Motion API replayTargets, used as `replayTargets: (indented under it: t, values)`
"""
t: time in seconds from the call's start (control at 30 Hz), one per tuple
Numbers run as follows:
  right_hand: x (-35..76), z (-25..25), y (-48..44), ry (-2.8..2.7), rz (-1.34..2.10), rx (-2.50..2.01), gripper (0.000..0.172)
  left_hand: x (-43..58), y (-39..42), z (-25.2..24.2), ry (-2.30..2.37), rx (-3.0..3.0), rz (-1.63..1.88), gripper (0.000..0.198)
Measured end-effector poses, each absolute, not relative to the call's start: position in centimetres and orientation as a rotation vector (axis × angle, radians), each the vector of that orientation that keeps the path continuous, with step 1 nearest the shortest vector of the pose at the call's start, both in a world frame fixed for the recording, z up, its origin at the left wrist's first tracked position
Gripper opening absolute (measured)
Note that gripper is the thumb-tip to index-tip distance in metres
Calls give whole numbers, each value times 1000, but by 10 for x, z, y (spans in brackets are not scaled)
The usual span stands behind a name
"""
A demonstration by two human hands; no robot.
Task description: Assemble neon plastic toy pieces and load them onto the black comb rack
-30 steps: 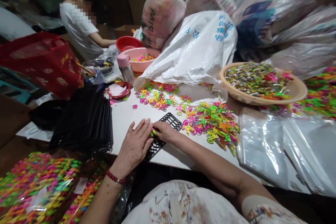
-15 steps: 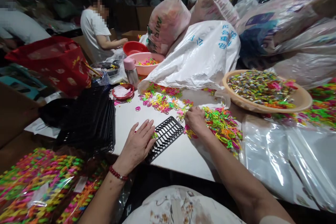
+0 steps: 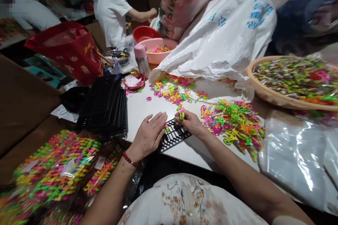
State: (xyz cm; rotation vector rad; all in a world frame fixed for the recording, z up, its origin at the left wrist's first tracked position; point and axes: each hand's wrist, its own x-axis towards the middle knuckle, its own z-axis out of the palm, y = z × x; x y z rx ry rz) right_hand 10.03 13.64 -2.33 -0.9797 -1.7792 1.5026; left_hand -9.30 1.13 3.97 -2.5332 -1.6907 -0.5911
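A black plastic grid rack (image 3: pixel 176 136) lies on the white table (image 3: pixel 139 110) in front of me. My left hand (image 3: pixel 148 135) rests flat on the rack's left end, fingers stretched out, with a red bead bracelet on the wrist. My right hand (image 3: pixel 189 122) is over the rack's far edge, fingers pinched on small green and pink plastic pieces (image 3: pixel 181 114). A heap of bright plastic pieces (image 3: pixel 233 121) lies just right of that hand. More loose pieces (image 3: pixel 173 91) are scattered beyond the rack.
A stack of black racks (image 3: pixel 105 107) sits left, bagged filled racks (image 3: pixel 56 168) lower left. A tan basin of pieces (image 3: pixel 293 81), white sacks (image 3: pixel 224 38), clear bags (image 3: pixel 298 151), a pink bowl (image 3: pixel 158 49), a flask (image 3: pixel 142 60), a red bag (image 3: pixel 68 49). A person in white (image 3: pixel 113 14) works behind.
My right hand left the heap and came back to the rack holding small pieces. My left hand stayed on the rack. The view shifted right and down.
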Motion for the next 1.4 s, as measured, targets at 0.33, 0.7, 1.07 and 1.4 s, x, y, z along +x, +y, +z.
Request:
replayTargets:
  t: [0.33,0.7,1.07,1.4]
  values:
    - [79,-15,125,-2303,1129,-805,16,-93,10,39,-1736,-2555,-564,57]
    - [71,-15,119,-2665,816,-794,25,-85,10,46,-1687,-2469,-395,53]
    - [189,23,140,-2617,184,-1358,23,-74,19,42,-1596,-2474,-338,44]
    - [210,26,150,-2675,50,-1478,16,-74,16,43,-1617,-2486,-365,50]
